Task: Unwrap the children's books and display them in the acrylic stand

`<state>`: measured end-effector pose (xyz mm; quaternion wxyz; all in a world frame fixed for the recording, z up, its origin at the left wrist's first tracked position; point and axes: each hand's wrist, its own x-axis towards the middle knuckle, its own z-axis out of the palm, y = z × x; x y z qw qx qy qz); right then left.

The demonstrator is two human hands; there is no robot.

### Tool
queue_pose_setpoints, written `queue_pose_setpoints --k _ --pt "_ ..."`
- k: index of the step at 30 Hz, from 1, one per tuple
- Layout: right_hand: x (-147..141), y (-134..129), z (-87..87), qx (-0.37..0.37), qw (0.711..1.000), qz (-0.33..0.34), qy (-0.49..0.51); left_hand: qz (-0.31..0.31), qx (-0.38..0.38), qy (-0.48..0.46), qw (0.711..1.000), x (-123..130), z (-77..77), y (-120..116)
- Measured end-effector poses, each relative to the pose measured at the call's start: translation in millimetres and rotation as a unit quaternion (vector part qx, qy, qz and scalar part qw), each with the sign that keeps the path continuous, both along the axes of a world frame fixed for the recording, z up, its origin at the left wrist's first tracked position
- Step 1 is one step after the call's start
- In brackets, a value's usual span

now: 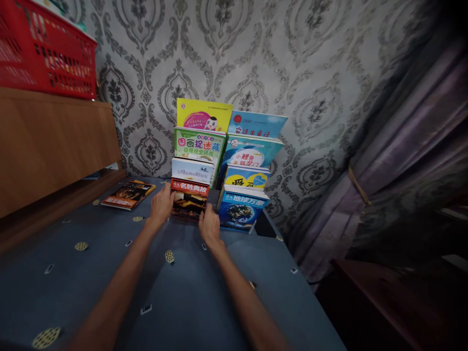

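Two columns of upright books stand in tiers against the wall. At the front of the left column is a red and black book (190, 199), gripped at its left edge by my left hand (162, 204) and at its right edge by my right hand (209, 224). Behind it rise a pale book (193, 169), a green one (199, 146) and a yellow one (203, 114). The right column has a blue book with a globe (241, 210) in front, with several others behind. A dark orange-edged book (128, 195) lies flat left of my left hand.
The books rest on a blue patterned cloth (183, 302). A wooden cabinet (58, 146) with a red basket (54, 53) on top stands at the left. Purple curtains (329, 229) and a dark red piece of furniture (376, 292) are on the right.
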<state>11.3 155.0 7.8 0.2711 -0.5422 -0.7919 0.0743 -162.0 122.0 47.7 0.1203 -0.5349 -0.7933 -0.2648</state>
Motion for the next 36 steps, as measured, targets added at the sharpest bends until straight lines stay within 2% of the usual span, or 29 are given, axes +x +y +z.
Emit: queue_pose_setpoints --k 9,14,27,32,36 --pt "6 3 1.7 -0.002 1.0 0.012 0.002 -0.039 0.026 -0.004 0.999 -9 0.2 -4" --pt "7 3 4.6 -0.017 1.0 0.011 0.004 -0.039 0.049 -0.011 0.998 -12 2.2 -5" --pt "10 -3 21.3 -0.055 0.998 0.002 0.026 -0.058 0.103 -0.065 0.991 -13 8.7 -7" --pt "12 0 20.2 -0.039 0.998 0.006 0.057 -0.064 0.116 -0.07 0.989 -14 8.3 -7" --pt "13 0 18.0 0.046 0.99 0.004 0.136 -0.06 0.122 -0.08 0.988 -24 3.0 -5"
